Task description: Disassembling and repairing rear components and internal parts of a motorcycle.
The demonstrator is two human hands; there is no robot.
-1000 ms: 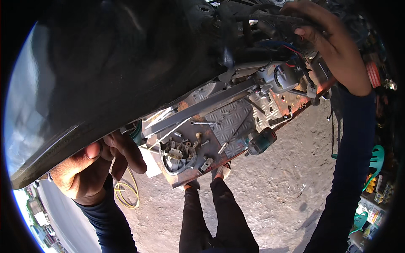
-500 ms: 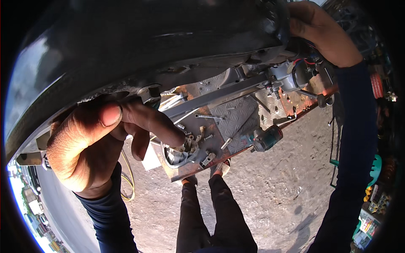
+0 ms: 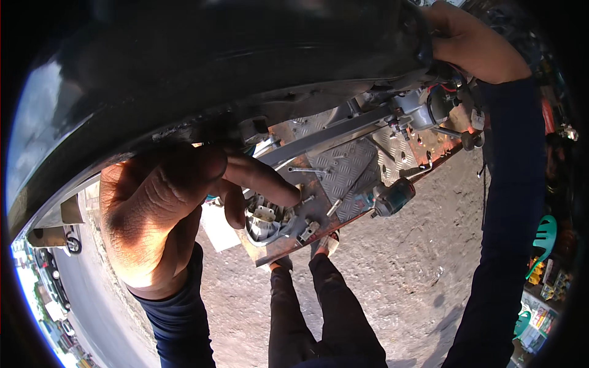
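A glossy black body panel (image 3: 233, 55) spans the upper picture. My left hand (image 3: 159, 214) is at its lower edge, thumb bent at the panel's underside and fingers hanging loosely apart below, holding nothing that I can see. My right hand (image 3: 472, 46) grips the panel's right end, fingertips hidden behind it. Below the panel lie a metal frame bar (image 3: 331, 132), a round grey housing with red wire (image 3: 414, 110), and a rusty-edged work platform (image 3: 282, 245) bearing wrenches, bolts and brackets. A teal-and-black power tool (image 3: 392, 197) rests on the platform's right edge.
My legs and feet stand on rough concrete (image 3: 405, 282) below the platform. A white sheet (image 3: 218, 236) lies beside it. Road with parked vehicles (image 3: 55, 276) shows at the far left. Teal plastic items (image 3: 540, 239) and assorted clutter line the right rim.
The black panel has dropped at its right end, along with my right hand, which has shifted its grip upward on screen. My left hand has moved right along the lower edge, fingers reaching further out.
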